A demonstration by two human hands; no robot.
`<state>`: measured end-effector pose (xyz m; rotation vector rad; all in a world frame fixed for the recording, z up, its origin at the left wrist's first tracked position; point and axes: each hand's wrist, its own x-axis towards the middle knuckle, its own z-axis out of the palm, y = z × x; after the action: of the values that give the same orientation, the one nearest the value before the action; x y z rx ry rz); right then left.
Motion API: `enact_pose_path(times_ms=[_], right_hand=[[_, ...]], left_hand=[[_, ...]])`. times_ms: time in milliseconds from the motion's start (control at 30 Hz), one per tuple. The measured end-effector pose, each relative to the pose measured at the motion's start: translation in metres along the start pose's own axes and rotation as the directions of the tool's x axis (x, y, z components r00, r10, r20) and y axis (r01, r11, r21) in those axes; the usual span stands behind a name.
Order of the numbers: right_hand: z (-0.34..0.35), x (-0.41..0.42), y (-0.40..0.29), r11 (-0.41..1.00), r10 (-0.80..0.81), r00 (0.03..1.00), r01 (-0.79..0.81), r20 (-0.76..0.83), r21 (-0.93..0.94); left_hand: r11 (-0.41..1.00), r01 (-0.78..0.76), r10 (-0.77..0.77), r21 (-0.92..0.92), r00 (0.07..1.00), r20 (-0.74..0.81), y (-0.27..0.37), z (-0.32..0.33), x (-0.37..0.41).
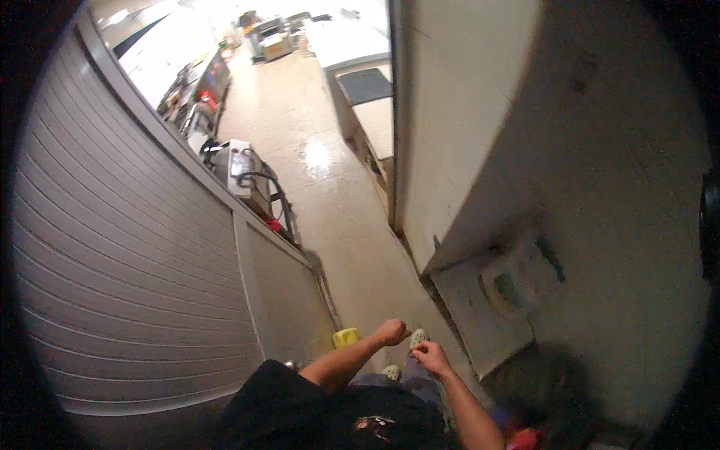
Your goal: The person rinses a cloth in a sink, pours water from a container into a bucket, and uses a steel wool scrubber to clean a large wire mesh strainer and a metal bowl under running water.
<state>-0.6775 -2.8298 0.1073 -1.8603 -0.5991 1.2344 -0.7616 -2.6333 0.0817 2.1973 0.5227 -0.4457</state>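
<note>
My left hand [394, 332] is held out in front of my body with its fingers curled in. Nothing shows in it. My right hand [432, 357] is just to its right and a little closer to me, thumb and fingertips drawn together, also with nothing visible between them. The hands are apart. Below them are my feet in pale perforated clogs, the front clog [418, 337] partly behind my right hand and the rear clog [391, 372] nearer my body. A yellow plastic object [346, 337] stands on the floor left of my left hand.
A ribbed door panel [140, 236] stands along the left. Past the doorway, a box-shaped machine [242, 169] with a black hose is by the left side of the tiled floor [315, 197]. A white counter [354, 45] stands beyond, right. A pale box [489, 315] is low on the right.
</note>
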Motion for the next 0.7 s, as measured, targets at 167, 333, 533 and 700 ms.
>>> enact_pose_path(times_ms=[167,333,533,700], right_hand=[[0.0,0.18,-0.106,0.964,-0.064,0.991,0.091,0.115,-0.248],[0.006,0.346,-0.223,0.992,0.055,0.95,-0.016,0.309,-0.126],[0.023,0.563,-0.329,0.996,0.055,0.959,-0.035,0.276,-0.079],[0.045,0.666,-0.459,0.97,0.199,0.947,-0.227,0.252,0.086]], left_hand=[[0.93,0.155,-0.262,-0.333,0.916,-0.304,-0.084,-0.084,0.036],[0.625,0.269,-0.642,-0.733,0.71,-0.288,-0.157,-0.19,0.051],[0.439,0.249,-0.783,-0.863,0.577,-0.231,-0.269,-0.311,0.142],[0.772,0.212,-0.577,-0.6,0.63,-0.52,-0.344,-0.45,0.215]])
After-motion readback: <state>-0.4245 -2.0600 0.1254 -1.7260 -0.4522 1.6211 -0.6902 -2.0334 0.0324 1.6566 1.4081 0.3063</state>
